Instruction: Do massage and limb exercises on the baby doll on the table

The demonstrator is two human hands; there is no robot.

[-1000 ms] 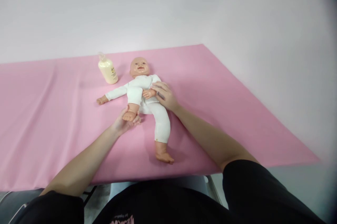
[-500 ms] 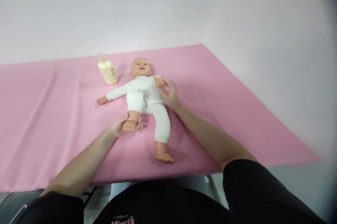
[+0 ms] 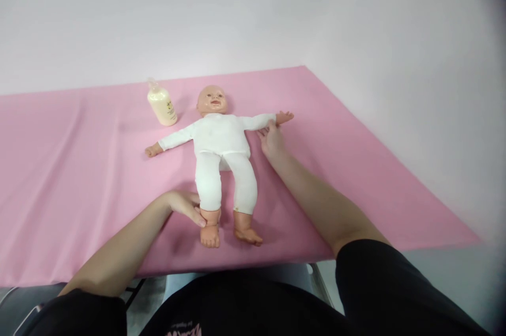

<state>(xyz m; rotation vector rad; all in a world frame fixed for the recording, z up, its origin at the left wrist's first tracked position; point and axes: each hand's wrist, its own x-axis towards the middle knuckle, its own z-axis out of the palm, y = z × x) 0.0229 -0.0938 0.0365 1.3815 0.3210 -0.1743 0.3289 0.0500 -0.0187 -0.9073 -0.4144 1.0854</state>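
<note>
A baby doll [image 3: 221, 133] in a white cloth suit lies on its back, head away from me, on a pink cloth. My left hand [image 3: 185, 206] is closed around the doll's ankle on the left side, thumb on top and the other fingers hidden underneath. My right hand [image 3: 273, 142] grips the doll's forearm near the wrist on the right side, that arm stretched out sideways. The doll's other arm also lies out to the side, and its legs point toward me.
A pump bottle [image 3: 162, 106] of pale yellow liquid stands to the left of the doll's head. The pink cloth [image 3: 79, 178] covers the table and has folds on the left. A white wall [image 3: 158, 15] rises behind.
The doll's bent leg has come down straight in my left hand. Its arm, folded over the chest before, is now stretched out to the right with my right hand.
</note>
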